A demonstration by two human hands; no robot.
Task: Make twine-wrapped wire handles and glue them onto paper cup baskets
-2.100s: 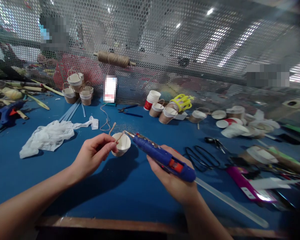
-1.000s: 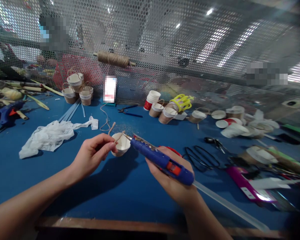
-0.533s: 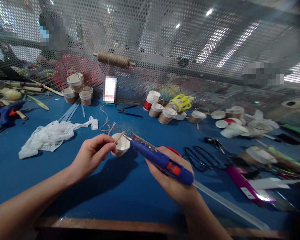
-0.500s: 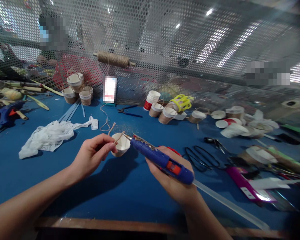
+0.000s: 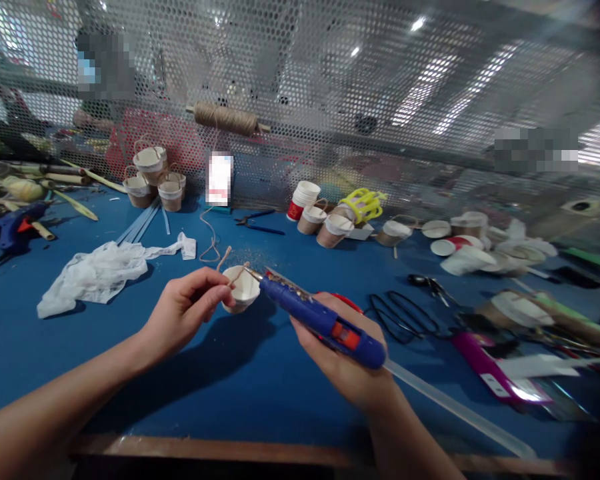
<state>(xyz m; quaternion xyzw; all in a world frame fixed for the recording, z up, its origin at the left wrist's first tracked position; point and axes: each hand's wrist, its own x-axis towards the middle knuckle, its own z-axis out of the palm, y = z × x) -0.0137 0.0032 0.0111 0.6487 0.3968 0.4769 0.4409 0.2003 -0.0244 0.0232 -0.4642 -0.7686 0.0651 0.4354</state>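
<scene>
Between thumb and fingers, my left hand [image 5: 193,303] pinches a short piece of twine [image 5: 237,275], one end of which points toward the glue gun. Just behind and below it stands a small white-lined paper cup [image 5: 244,291] on the blue table. My right hand [image 5: 347,340] is wrapped round a blue hot glue gun [image 5: 305,307]. Its metal nozzle is at the free end of the twine, over the cup; whether they touch I cannot tell. A long clear glue stick [image 5: 460,407] juts from the gun's rear. The trigger side is mostly hidden by my palm.
White gauze [image 5: 95,273] lies left, near another glue gun [image 5: 17,228]. Pliers [image 5: 260,225], a phone [image 5: 220,180] and twine-handled cups [image 5: 336,230] stand toward the mesh panel, where a twine spool [image 5: 225,118] hangs. Black cable [image 5: 403,317] and a purple box [image 5: 495,367] are right.
Almost nothing differs. The glue gun has shifted very slightly to the left, its nozzle staying by the twine's end, and my left hand keeps its pinch.
</scene>
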